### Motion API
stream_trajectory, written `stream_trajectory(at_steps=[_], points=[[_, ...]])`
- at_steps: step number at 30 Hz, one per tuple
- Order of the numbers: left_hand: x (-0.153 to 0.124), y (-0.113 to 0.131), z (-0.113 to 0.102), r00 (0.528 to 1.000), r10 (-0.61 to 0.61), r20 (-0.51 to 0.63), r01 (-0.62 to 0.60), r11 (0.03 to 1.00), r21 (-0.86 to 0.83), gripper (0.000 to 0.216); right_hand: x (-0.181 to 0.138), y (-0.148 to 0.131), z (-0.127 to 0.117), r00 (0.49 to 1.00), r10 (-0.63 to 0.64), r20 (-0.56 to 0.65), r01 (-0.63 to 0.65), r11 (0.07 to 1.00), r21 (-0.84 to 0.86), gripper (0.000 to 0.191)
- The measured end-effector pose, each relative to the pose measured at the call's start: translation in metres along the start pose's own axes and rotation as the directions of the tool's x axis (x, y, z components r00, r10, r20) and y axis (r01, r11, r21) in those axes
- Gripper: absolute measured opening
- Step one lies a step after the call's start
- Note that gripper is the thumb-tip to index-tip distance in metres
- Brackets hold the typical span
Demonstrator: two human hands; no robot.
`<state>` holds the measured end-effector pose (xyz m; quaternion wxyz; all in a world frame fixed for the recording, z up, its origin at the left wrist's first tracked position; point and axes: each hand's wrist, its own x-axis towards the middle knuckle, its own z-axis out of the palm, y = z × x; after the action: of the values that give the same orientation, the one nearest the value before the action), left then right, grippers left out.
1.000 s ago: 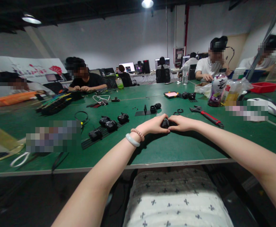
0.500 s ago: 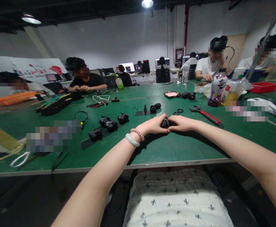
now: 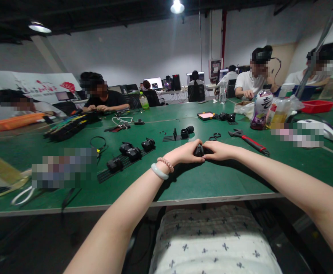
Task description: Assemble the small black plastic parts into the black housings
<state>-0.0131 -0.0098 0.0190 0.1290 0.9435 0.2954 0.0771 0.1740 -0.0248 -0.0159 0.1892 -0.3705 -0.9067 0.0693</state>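
Both my hands meet over the green table and close around a small black part. My left hand, with a white bangle and a bead bracelet at its wrist, grips the part from the left. My right hand pinches it from the right. To the left lies a black rail with several black clamp-like parts mounted on it. Behind my hands stand a short black bracket with black round parts and two black rings.
A red-handled wrench lies right of my hands. Bottles and bags stand at the right, a red tray beyond them. Other people sit around the table, with cables and tools before them. The table's near edge runs just above my lap.
My hands stay closed on the black part in the same spot. Only the camera has tilted slightly.
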Motion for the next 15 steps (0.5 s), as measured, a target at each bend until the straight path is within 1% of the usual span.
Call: stream_trajectory(at_steps=[5, 12, 15], points=[[-0.0018, 0.0043, -0.0021, 0.999, -0.034, 0.001, 0.034, 0.999, -0.009, 0.051, 0.0005, -0.001, -0.0004, 1.0, -0.004, -0.007, 0.004, 1.0, 0.024, 0.03], [-0.0036, 0.0048, -0.0038, 1.0, 0.011, -0.013, -0.012, 1.0, -0.016, 0.049, 0.0003, -0.0006, 0.0002, 1.0, 0.002, -0.009, -0.002, 1.0, -0.002, 0.036], [-0.0035, 0.0048, -0.0037, 1.0, 0.005, -0.01, -0.005, 1.0, -0.015, 0.049, 0.0002, -0.0004, 0.0001, 1.0, -0.002, -0.007, 0.002, 1.0, -0.006, 0.036]])
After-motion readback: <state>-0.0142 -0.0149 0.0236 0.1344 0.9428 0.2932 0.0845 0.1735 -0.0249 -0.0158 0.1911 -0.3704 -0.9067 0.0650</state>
